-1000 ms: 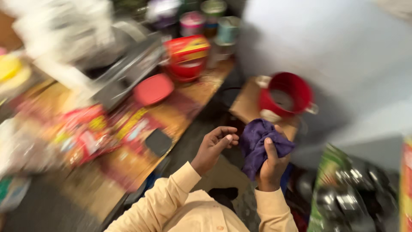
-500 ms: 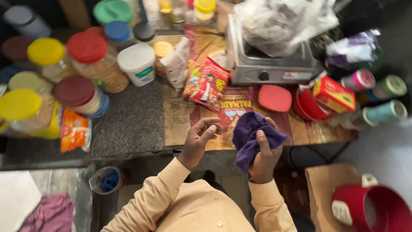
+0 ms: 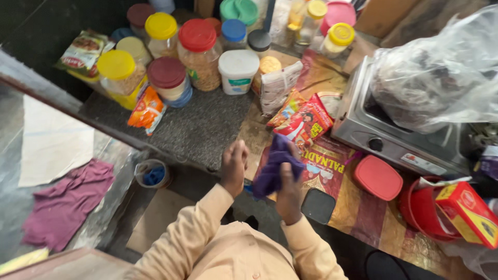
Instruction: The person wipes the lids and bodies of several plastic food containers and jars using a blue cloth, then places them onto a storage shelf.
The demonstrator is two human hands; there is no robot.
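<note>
- Seen from above, a person in a pale peach long-sleeved shirt stands at a crowded kitchen counter; both arms rise from the bottom centre of the frame.
- The right hand (image 3: 288, 187), just right of centre, is closed around a bunched purple cloth (image 3: 275, 166); the fingers clutch its lower part and the loose folds stand up above the fist, over the counter's near edge.
- The left hand (image 3: 234, 165) sits just beside the cloth, fingers curled loosely inward – it holds nothing I can see, and whether it touches the cloth is hard to tell.
- Right of the cloth lie red snack packets (image 3: 303, 123) on a patterned gold-and-maroon mat (image 3: 358, 207), with a small black square object (image 3: 318, 206) near the right wrist and a red lid (image 3: 378, 178) further right.
- Across the upper left and centre stand jars with yellow, red, blue and green lids (image 3: 179, 57), packed close together at the back, seemingly to leave the dark stone front bare.
- At upper right a steel stove (image 3: 386, 140) carries a large clear plastic bag (image 3: 441, 78); its contents are dark and unclear.
- A red bucket (image 3: 423, 210) and a red-and-yellow box (image 3: 469, 212) are cut off at the lower right edge.
- At lower left a maroon rag (image 3: 65, 202) lies on a lower surface – the view there is dim and blurred.
</note>
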